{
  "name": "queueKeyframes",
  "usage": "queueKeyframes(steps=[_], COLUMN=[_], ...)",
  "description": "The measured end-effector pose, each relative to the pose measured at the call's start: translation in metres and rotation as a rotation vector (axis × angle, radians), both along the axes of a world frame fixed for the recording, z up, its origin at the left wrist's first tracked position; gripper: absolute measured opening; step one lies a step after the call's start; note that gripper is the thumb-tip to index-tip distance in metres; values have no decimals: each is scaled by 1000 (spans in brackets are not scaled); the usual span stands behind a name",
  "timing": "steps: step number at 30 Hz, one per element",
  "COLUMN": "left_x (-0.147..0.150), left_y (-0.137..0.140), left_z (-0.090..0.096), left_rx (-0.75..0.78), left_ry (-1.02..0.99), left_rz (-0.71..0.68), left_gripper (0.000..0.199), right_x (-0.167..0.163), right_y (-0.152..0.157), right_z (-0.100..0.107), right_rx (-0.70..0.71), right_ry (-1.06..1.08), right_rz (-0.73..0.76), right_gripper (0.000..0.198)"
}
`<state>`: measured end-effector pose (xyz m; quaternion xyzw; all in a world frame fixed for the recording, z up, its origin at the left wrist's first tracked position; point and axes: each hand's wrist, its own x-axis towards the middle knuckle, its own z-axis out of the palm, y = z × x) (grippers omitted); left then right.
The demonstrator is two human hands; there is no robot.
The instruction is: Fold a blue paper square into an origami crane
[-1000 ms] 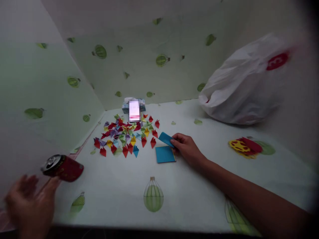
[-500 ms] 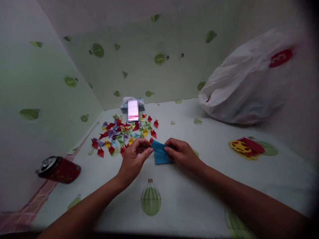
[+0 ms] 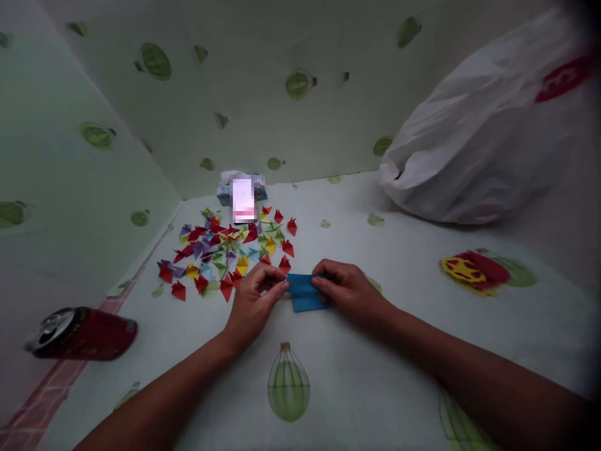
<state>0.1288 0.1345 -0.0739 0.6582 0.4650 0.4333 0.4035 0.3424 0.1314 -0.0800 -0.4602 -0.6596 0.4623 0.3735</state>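
A blue sheet of folding paper (image 3: 307, 295), partly folded, is held between my two hands above the patterned table covering. My left hand (image 3: 258, 297) pinches its upper left corner between thumb and fingers. On the other side, my right hand (image 3: 345, 288) grips the upper right part, thumb in front, and hides that edge. Just beyond my left hand lies a spread of small folded paper cranes (image 3: 218, 250) in red, purple, yellow, green and light blue.
A red drink can (image 3: 87, 334) stands at the left by the pink border. Behind the cranes, a lit phone (image 3: 243, 199) leans on a tissue box (image 3: 224, 191). At the right are a bulging white plastic bag (image 3: 469, 144) and red and yellow cut-out pieces (image 3: 488, 270).
The blue paper's slanted top flap now lies level, its top edge nearly straight. Both hands keep their pinch. The view has shifted slightly, moving the can and bag outward.
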Motion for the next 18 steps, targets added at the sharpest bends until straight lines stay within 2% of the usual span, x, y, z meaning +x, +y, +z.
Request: queueKeyframes(steps=[11,18], left_x=[-4,-4], left_y=[0,-2], left_z=[-1,-3], left_rx=[64,62], left_ry=[51,19], left_rz=[-61,-23], left_gripper=[7,9], right_x=[-1,-1], right_y=[-1,-2], right_z=[-3,-3], right_rx=[-13,40], right_ry=[9,-35], right_rz=[6,48], right_gripper=[15,14])
